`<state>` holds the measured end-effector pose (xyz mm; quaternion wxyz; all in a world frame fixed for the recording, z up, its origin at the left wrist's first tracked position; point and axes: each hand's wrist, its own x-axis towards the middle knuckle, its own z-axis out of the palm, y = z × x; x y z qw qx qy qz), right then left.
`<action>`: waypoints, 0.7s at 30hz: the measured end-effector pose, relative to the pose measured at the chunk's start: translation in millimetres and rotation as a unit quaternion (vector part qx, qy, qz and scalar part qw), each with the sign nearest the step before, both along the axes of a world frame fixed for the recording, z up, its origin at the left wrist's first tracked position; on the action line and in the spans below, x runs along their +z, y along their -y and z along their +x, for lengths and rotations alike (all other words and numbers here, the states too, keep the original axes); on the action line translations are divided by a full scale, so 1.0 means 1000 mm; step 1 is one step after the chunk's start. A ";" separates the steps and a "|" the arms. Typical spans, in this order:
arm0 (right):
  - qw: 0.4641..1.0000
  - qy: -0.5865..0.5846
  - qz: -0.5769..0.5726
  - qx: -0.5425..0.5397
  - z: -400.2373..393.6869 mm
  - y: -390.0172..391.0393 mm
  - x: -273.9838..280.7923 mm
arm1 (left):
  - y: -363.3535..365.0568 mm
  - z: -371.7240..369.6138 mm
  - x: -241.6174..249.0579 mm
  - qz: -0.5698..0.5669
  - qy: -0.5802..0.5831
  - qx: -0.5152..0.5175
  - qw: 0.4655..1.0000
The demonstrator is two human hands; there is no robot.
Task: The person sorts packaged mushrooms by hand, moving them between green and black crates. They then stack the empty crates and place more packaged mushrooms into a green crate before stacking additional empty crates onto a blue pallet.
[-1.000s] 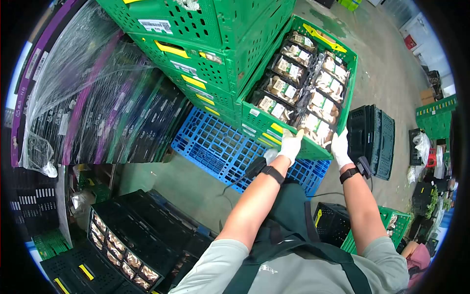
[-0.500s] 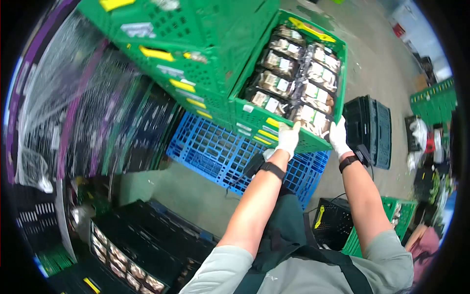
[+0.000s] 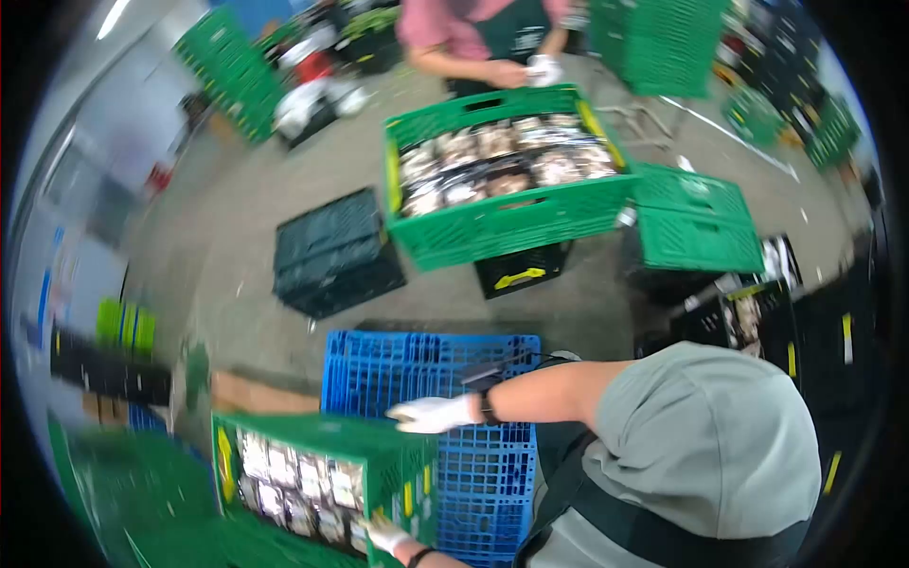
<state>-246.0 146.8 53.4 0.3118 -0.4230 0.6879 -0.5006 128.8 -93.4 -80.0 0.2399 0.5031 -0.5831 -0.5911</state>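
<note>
At the lower left, a green crate (image 3: 327, 431) holds two rows of packed mushrooms (image 3: 301, 478) under clear film. It tops a stack on a blue plastic pallet (image 3: 483, 473). My left hand (image 3: 386, 536), in a white glove, grips the near rim of this crate, its fingers partly hidden. Just off the crate's side, my right hand (image 3: 436, 415), also gloved, is stretched out over the pallet with fingers extended, holding nothing.
Another green crate (image 3: 516, 227) of mushroom packs stands above a black crate (image 3: 521, 271). Behind it is a person in pink (image 3: 473, 43) with a gloved hand. Dark crates (image 3: 336, 254) are on the floor, and a green folded crate stack (image 3: 696, 222) stands right.
My view has swung to the right, bringing the person and the second mushroom crate into sight. My right hand has come off the crate rim; my left hand stays at it.
</note>
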 end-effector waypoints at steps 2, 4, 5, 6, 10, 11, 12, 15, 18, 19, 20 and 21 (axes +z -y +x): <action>0.995 -0.013 0.099 -0.002 -0.035 -0.104 -0.044 | -0.008 -0.008 0.032 -0.020 0.099 -0.004 0.995; 0.960 0.200 0.160 -0.111 -0.062 -0.222 -0.031 | -0.016 -0.020 0.059 -0.015 0.172 -0.060 0.983; 0.952 0.250 0.050 -0.172 -0.073 -0.276 -0.082 | -0.025 -0.030 0.070 -0.002 0.196 -0.094 0.976; 0.934 0.267 -0.020 -0.237 -0.086 -0.332 -0.100 | -0.042 -0.045 0.078 0.016 0.215 -0.097 0.972; 0.874 -0.112 0.233 -0.411 -0.119 -0.500 -0.063 | -0.120 -0.122 0.077 0.074 0.253 -0.184 0.947; 0.794 -0.046 0.347 -0.497 -0.130 -0.525 -0.043 | -0.142 -0.139 0.072 0.091 0.263 -0.205 0.938; 0.745 -0.057 0.394 -0.536 -0.143 -0.560 -0.062 | -0.164 -0.156 0.069 0.108 0.272 -0.225 0.929; 0.690 -0.065 0.416 -0.588 -0.189 -0.660 -0.099 | -0.222 -0.206 0.056 0.154 0.307 -0.285 0.895; 0.635 -0.030 0.476 -0.607 -0.238 -0.734 -0.106 | -0.268 -0.268 0.041 0.196 0.332 -0.357 0.851; 0.599 0.003 0.476 -0.644 -0.250 -0.750 -0.096 | -0.279 -0.293 0.032 0.213 0.332 -0.387 0.834; 0.587 -0.032 0.526 -0.615 -0.261 -0.765 -0.091 | -0.287 -0.321 0.020 0.236 0.319 -0.422 0.815; 0.574 -0.066 0.573 -0.581 -0.272 -0.779 -0.094 | -0.298 -0.352 0.004 0.261 0.289 -0.467 0.794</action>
